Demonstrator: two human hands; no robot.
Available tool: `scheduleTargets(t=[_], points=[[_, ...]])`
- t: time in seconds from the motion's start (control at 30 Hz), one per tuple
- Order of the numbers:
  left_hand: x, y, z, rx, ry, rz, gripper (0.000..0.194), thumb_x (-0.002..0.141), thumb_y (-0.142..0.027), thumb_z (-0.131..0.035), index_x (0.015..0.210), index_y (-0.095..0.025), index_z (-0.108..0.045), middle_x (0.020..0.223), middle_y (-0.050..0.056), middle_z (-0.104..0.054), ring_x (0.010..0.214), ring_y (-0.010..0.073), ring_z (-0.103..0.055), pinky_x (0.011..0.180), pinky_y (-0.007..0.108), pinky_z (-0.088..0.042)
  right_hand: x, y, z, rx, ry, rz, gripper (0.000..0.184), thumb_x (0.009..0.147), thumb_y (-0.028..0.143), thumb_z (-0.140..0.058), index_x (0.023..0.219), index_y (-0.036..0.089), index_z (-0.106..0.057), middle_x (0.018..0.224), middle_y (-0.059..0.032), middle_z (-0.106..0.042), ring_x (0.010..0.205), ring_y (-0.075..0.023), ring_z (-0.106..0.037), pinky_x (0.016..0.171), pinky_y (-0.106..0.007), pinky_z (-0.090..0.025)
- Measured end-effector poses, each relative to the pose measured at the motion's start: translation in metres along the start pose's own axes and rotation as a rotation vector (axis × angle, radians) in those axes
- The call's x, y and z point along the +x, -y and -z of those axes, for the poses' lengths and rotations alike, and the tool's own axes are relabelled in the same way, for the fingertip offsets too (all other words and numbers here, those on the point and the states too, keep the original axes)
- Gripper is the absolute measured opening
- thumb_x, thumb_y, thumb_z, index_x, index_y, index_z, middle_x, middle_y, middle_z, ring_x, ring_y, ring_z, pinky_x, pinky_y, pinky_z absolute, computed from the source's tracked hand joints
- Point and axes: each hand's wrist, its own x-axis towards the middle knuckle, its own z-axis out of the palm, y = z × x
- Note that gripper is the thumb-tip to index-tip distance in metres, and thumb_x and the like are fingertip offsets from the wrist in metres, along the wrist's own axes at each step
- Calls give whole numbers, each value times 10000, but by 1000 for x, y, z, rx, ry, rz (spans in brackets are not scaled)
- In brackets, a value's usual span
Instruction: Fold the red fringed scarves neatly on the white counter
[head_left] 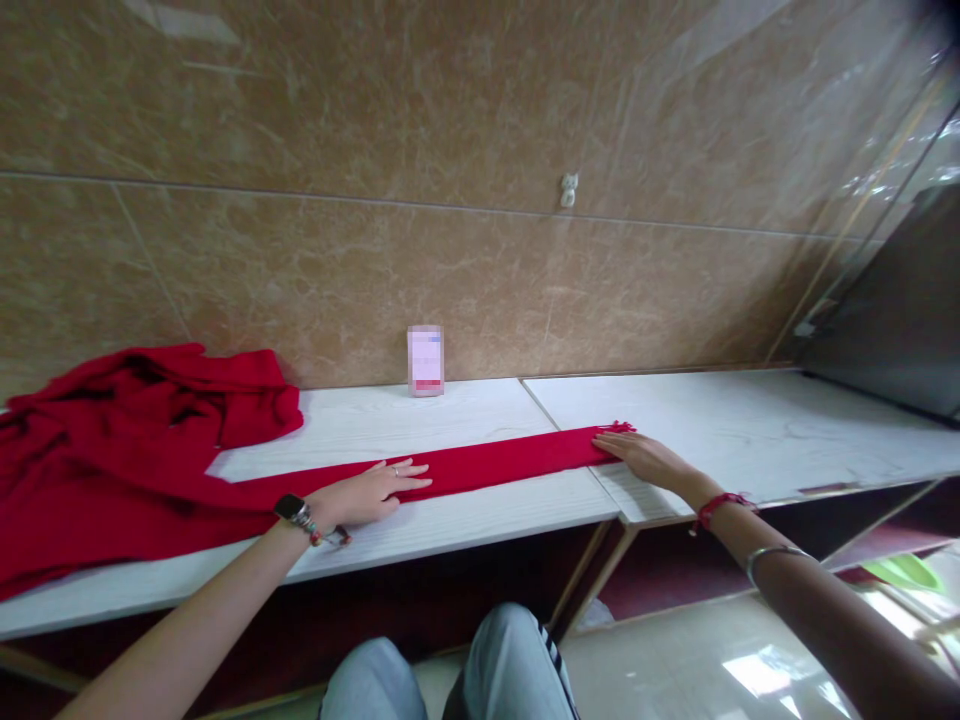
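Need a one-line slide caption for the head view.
Two bare hands lie flat on a long red fringed cloth along a white wood-grain counter.

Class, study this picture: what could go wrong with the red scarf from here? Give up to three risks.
The bunched part of the red scarf might slip over the front edge of the white tabletop. Its flat strip could wrinkle if the left hand or right hand drags it. The upright phone could topple if cloth catches it.

2 bare hands, left hand (364, 493) and right hand (645, 458), press flat on a red cloth (480, 467).
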Motion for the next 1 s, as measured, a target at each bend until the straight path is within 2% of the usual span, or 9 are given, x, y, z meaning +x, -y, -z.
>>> scheduleTargets(t=[0.13, 0.2, 0.3, 0.4, 0.5, 0.57, 0.63, 0.87, 1.0], points=[[18, -8, 7, 25, -106, -5, 373, 906, -255, -298, 1189, -230, -540, 1322, 22, -459, 1250, 167, -352, 1045, 328, -245, 20, 18, 16, 43, 26, -60, 592, 694, 20, -365, 1252, 174, -489, 1292, -80, -492, 1256, -221, -342, 1007, -433, -330], [37, -16, 8, 61, -196, 1, 390, 917, -253, -263, 1199, -200, -527, 1326, 42, -454, 1237, 153, -369, 1039, 307, -250, 46, 43, 26, 115, 22, -79, 528, 763, 70, -348, 1271, 157, -464, 1316, -94, -463, 1273, -222, -311, 1011, -433, -320], [69, -29, -1, 104, -287, 47, 423, 907, -260, -287, 1300, -156, -404, 1388, 72, -361, 1281, 168, -301, 1048, 331, -229, 92, 99, 33, 245, -30, -75, 444, 886, 230, -299, 1309, 152, -406, 1340, -111, -431, 1278, -220, -303, 1023, -442, -290], [89, -36, -20, 131, -281, 108, 480, 904, -302, -295, 1350, -124, -310, 1426, 94, -279, 1316, 207, -220, 1048, 381, -216, 125, 149, 22, 276, -30, -85, 484, 913, 361, -283, 1351, 162, -333, 1371, -132, -379, 1283, -261, -284, 1000, -504, -283], [91, -35, -36, 153, -238, 131, 483, 914, -320, -256, 1363, -147, -285, 1436, 75, -258, 1326, 222, -188, 1052, 409, -192, 132, 168, 3, 241, 10, -60, 479, 922, 374, -258, 1362, 191, -311, 1389, -120, -351, 1283, -272, -281, 981, -533, -286], [88, -32, -40, 160, -226, 128, 479, 918, -328, -237, 1368, -168, -279, 1442, 59, -246, 1329, 222, -177, 1054, 415, -178, 125, 161, -7, 203, 31, -45, 468, 927, 358, -245, 1364, 203, -307, 1398, -111, -336, 1284, -270, -279, 973, -542, -291], [86, -30, -39, 162, -215, 118, 482, 920, -337, -232, 1372, -174, -270, 1447, 55, -231, 1332, 222, -166, 1055, 417, -168, 112, 141, -13, 158, 46, -57, 461, 931, 339, -232, 1368, 209, -298, 1402, -110, -327, 1285, -267, -276, 961, -549, -303], [86, -30, -38, 148, -211, 120, 486, 919, -348, -234, 1374, -178, -267, 1447, 50, -232, 1333, 211, -162, 1058, 406, -148, 47, 44, -30, -66, 90, -130, 430, 924, 212, -230, 1337, 223, -349, 1398, -112, -329, 1281, -273, -282, 885, -594, -364], [87, -30, -39, 143, -220, 114, 488, 918, -342, -238, 1372, -169, -273, 1444, 50, -241, 1331, 213, -171, 1058, 410, -155, 16, 3, -40, -161, 96, -226, 418, 905, 186, -267, 1295, 216, -415, 1373, -118, -372, 1254, -298, -330, 833, -621, -393]])
